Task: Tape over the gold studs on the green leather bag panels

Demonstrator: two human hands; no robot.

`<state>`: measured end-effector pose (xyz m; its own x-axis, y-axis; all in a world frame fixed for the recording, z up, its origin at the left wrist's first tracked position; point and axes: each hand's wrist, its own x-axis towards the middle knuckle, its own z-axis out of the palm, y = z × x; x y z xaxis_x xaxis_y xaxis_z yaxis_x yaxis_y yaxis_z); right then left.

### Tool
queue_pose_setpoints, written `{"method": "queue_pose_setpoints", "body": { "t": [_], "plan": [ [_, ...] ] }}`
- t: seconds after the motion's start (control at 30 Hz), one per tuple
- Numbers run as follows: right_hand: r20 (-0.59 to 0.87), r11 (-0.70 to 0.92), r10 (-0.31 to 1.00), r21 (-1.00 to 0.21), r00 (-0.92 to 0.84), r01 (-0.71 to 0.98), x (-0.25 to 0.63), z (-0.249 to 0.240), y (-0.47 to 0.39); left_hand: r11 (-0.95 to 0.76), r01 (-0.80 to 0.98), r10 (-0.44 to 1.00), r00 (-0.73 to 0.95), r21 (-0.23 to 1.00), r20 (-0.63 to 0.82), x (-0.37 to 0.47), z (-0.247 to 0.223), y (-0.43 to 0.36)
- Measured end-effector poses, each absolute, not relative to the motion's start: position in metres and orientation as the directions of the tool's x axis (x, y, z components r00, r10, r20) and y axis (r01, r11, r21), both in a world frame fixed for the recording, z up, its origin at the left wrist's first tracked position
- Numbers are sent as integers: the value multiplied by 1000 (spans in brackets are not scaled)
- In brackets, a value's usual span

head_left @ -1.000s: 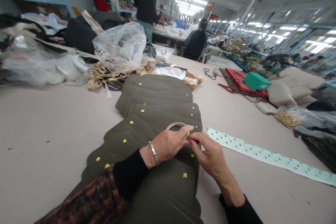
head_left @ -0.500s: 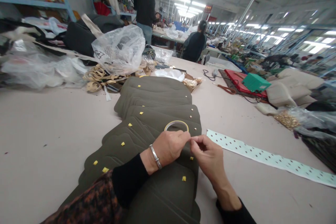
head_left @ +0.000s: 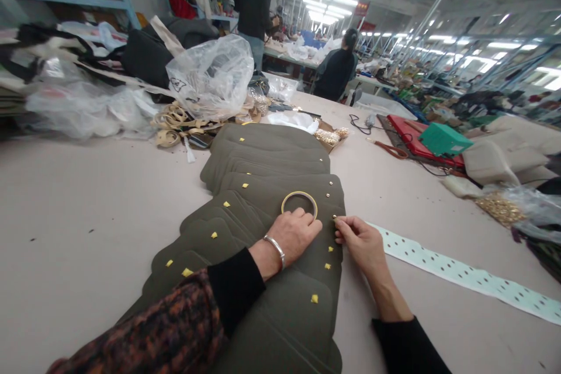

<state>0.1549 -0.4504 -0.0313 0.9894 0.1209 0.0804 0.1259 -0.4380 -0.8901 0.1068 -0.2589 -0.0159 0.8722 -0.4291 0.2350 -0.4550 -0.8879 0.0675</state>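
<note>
Dark olive panels [head_left: 280, 310] lie overlapped in a long fanned row, with small yellow tape pieces [head_left: 314, 298] stuck on several of them. Small shiny studs [head_left: 328, 195] show near their right edges. My left hand [head_left: 294, 238], wearing a silver bangle, rests over the panels with its fingers closed on the near rim of a roll of yellow tape [head_left: 300, 194]. At the right edge of one panel, my right hand [head_left: 362, 242] pinches thumb and forefinger together beside a stud. A tiny yellowish spot shows at those fingertips; what they hold is too small to make out.
A pale green dotted strip [head_left: 464, 272] runs rightward across the table. Behind the panels are a clear plastic bag [head_left: 214, 76], tan straps [head_left: 169, 128] and a box of small metal parts [head_left: 328, 135]. A green block [head_left: 445, 139] sits at right. Two people are farther back.
My hands, together at the tape roll before, have come apart. The right one moved to the stud at the panel edge; the left stays at the roll. The view shifted slightly.
</note>
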Motion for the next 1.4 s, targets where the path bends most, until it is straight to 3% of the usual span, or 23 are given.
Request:
{"method": "queue_pose_setpoints", "body": {
  "t": [0.13,0.27,0.37,0.53,0.6,0.73,0.8,0.87,1.03,1.1,1.23,1.4],
  "plan": [
    [236,-664,155,-694,959,278,154,-31,-443,-892,-445,-417,877,77,237,104,-16,-260],
    [370,-758,211,-522,905,390,159,-32,-436,-891,-445,-416,880,92,227,103,-16,-259],
    [356,-775,206,-509,912,374,164,-32,-436,-894,-439,-410,884,95,227,103,-16,-258],
    [305,-743,79,-617,949,260,166,-29,-451,-893,-440,-409,882,96,236,102,-17,-258],
    [402,-717,161,-580,901,387,163,-28,-458,-892,-442,-410,880,99,241,102,-17,-258],
    [513,-658,484,-321,709,681,159,-29,-458,-892,-441,-405,877,100,257,100,-17,-257],
    [477,-664,544,-258,690,702,161,-30,-453,-892,-441,-404,876,100,264,99,-16,-256],
    [421,-713,524,-260,741,652,165,-30,-446,-890,-446,-409,873,97,265,99,-16,-256],
    [169,-871,257,-385,952,304,178,-23,-436,-889,-453,-422,867,68,266,98,-17,-256],
    [121,-882,228,-395,966,258,179,-19,-436,-883,-466,-437,862,61,259,97,-16,-256],
    [44,-868,271,-421,962,264,170,-11,-440,-875,-477,-450,865,82,224,94,-9,-253],
    [-209,-813,407,-526,889,248,148,-4,-450,-832,-516,-465,850,205,249,91,6,-241]
  ]
}}
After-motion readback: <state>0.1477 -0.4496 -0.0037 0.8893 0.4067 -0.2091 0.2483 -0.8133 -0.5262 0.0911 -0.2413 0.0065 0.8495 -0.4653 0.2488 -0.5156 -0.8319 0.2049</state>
